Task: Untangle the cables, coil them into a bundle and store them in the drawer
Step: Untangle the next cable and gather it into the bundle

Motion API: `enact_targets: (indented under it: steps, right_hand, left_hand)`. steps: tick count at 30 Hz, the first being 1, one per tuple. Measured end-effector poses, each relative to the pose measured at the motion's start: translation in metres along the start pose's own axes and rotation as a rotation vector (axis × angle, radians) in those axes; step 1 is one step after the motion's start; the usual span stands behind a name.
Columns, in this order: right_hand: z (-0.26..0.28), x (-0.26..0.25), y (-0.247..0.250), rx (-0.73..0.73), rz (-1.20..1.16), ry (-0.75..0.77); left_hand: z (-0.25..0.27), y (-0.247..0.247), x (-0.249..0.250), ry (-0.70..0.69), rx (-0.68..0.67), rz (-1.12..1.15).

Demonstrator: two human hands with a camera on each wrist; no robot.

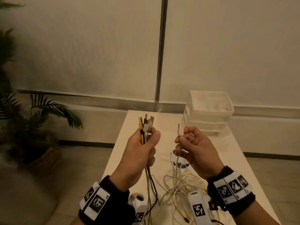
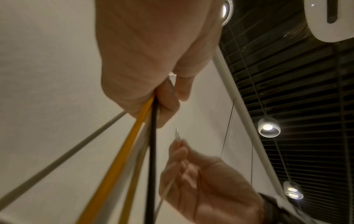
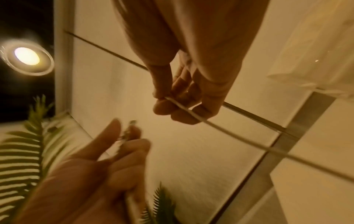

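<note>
Currently left hand (image 1: 141, 148), frame centre, fists a bunch of yellow, black and white cable ends (image 1: 145, 125), plugs up. Right hand (image 1: 194, 150) pinches one white USB cable (image 1: 180, 131) just right. Loose tangle (image 1: 180, 187) lies on white table (image 1: 123, 153) below; white plastic drawer unit (image 1: 209, 111) centre-right.

Dim, warm yellow light falls from round ceiling lamps (image 3: 26, 56), one flaring at the right wrist view's upper left, while both wrist views smear with motion blur and bend at their edges.
</note>
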State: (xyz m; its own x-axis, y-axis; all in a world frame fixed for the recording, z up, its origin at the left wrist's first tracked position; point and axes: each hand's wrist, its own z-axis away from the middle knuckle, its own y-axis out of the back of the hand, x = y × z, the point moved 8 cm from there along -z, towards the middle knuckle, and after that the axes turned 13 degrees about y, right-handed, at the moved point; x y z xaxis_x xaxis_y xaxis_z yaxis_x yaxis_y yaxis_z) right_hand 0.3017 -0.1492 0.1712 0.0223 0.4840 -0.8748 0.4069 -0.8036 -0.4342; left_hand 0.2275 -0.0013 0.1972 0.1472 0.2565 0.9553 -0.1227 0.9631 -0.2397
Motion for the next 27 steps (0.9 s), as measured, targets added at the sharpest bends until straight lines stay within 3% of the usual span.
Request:
enact_targets:
  steps: [3, 6, 10, 14, 19, 27]
  right_hand:
    - [0.008, -0.02, -0.01, 0.018, 0.038, 0.103]
    - [0.012, -0.044, -0.016, 0.071, 0.226, 0.22]
    - [0.018, -0.068, -0.006, 0.149, 0.364, 0.31]
    - [0.026, -0.078, -0.003, 0.117, 0.569, 0.363]
    - [0.039, -0.07, 0.006, 0.105, 0.706, 0.419]
    - [0.055, 0.0, 0.056, -0.326, 0.785, 0.209]
  left_hand:
    - [-0.009, -0.028, 0.002, -0.021, -0.056, -0.044]
    - [-0.013, -0.053, 0.007, -0.031, -0.089, -0.086]
    - [-0.018, -0.067, 0.008, -0.039, -0.01, -0.078]
    - [-0.018, -0.082, 0.007, -0.045, 0.046, -0.063]
    - [-0.016, -0.084, 0.019, -0.181, 0.16, -0.124]
    - [-0.006, -0.042, 0.089, -0.405, 0.119, 0.264]
